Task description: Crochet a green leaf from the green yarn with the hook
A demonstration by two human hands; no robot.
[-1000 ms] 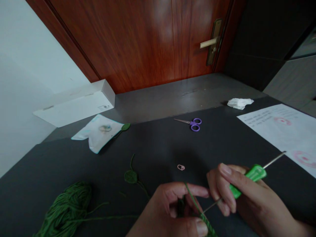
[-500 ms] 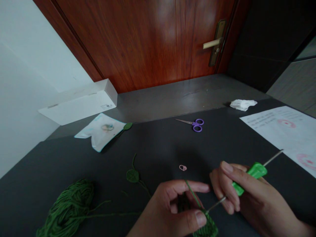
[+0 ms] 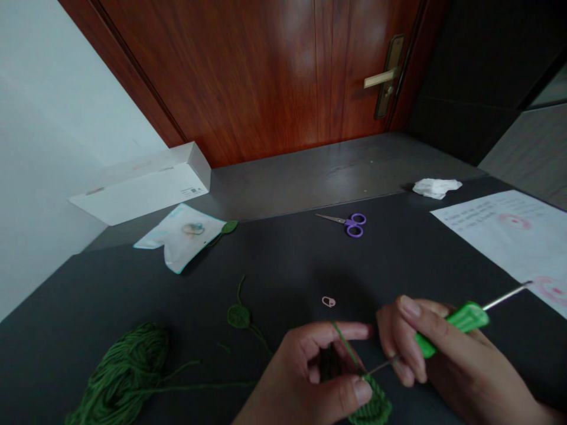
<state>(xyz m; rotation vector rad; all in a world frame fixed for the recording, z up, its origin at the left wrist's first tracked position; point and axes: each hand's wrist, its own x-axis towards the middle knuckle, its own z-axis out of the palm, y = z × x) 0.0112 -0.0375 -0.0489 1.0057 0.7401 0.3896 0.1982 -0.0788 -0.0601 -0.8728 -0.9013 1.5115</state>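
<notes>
My left hand (image 3: 316, 375) pinches a small green crochet piece (image 3: 374, 404) between thumb and fingers, low in the view. A strand of green yarn (image 3: 348, 345) runs over its raised index finger down to the piece. In my right hand (image 3: 447, 348) is a crochet hook with a green handle (image 3: 467, 319) and a metal shaft at each end. Its near tip meets the crochet piece beside my left thumb; the exact loop there is too small to make out. The other end points up to the right. At lower left lies a skein of green yarn (image 3: 121, 375).
A pink stitch marker (image 3: 328, 301) lies beyond my hands, with purple scissors (image 3: 354, 225) farther back. Left of them are a green crocheted leaf (image 3: 238, 316), a white pouch (image 3: 186, 233) and a white box (image 3: 150, 186). Printed paper (image 3: 500, 224) and crumpled tissue (image 3: 436, 188) are at right.
The crochet hook has tilted, its far end swinging right and slightly down. The crochet piece has turned a little in my left hand, showing more of its surface.
</notes>
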